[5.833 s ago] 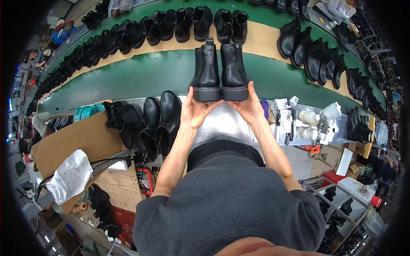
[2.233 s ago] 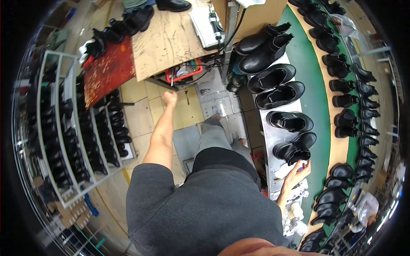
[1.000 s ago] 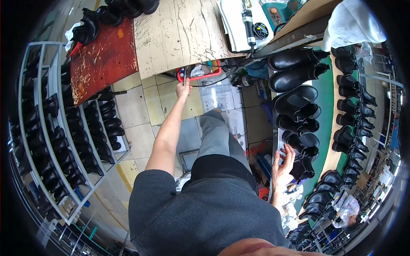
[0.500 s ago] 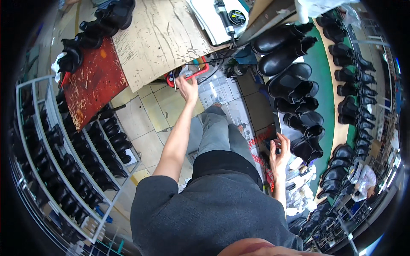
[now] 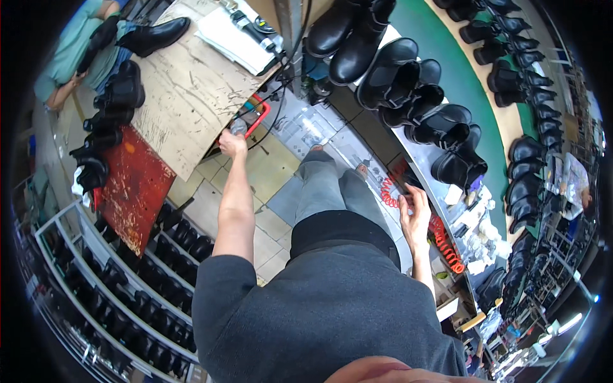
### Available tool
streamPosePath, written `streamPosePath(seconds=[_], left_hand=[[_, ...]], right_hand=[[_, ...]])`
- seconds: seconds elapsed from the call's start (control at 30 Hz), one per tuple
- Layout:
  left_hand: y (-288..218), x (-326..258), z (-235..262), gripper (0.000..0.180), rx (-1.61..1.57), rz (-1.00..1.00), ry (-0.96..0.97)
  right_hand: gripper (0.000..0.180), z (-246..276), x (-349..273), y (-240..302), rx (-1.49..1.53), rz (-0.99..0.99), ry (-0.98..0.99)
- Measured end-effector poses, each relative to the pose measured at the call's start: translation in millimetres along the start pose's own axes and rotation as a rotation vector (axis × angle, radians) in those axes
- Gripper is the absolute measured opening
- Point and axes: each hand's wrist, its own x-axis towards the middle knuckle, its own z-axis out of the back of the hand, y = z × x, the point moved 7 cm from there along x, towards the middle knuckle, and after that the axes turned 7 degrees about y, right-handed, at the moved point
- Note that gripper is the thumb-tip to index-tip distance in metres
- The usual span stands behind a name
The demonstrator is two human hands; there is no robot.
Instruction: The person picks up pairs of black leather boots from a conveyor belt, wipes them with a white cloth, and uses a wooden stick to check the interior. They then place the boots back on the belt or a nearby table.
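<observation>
My left hand (image 5: 231,144) is stretched forward and down to the red wire basket (image 5: 258,119) under the edge of a scratched wooden board (image 5: 185,96). Its fingers are closed round a small clear bottle (image 5: 239,127). My right hand (image 5: 415,207) is at my side with its fingers spread, touching the edge of the workbench (image 5: 426,167) beside a red coiled hose (image 5: 446,242). It holds nothing. My grey trouser legs (image 5: 329,188) stand on the tiled floor between the two hands.
Black ankle boots (image 5: 408,83) stand in a row on the bench to the right, with more on the green conveyor (image 5: 485,96). A wire rack (image 5: 121,281) of boots runs along the left. A red board (image 5: 131,185) leans there. A person in teal (image 5: 70,57) sits at top left.
My head has turned from the conveyor to the floor at my left. My left hand has reached to the red basket and closed on the bottle. My right hand has come to the bench edge.
</observation>
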Motion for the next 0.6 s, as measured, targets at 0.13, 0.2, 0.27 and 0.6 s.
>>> streamPosePath(seconds=[0.13,0.2,0.27,0.6], left_hand=[[7,-2,-3,0.028,-0.069,0.06,-0.04],[17,-2,-4,0.026,-0.166,0.117,-0.115],[24,-5,-1,0.023,-0.245,0.17,-0.21],[32,-33,16,0.036,-0.338,0.159,-0.46]], right_hand=[[0.026,-5,-11,-11,-0.007,-0.009,-0.007],[0.026,-8,-10,-16,-0.011,-0.028,0.023],[0.026,-8,-8,-14,-0.01,-0.028,0.036],[0.027,-13,22,-7,-0.078,0.042,0.151]])
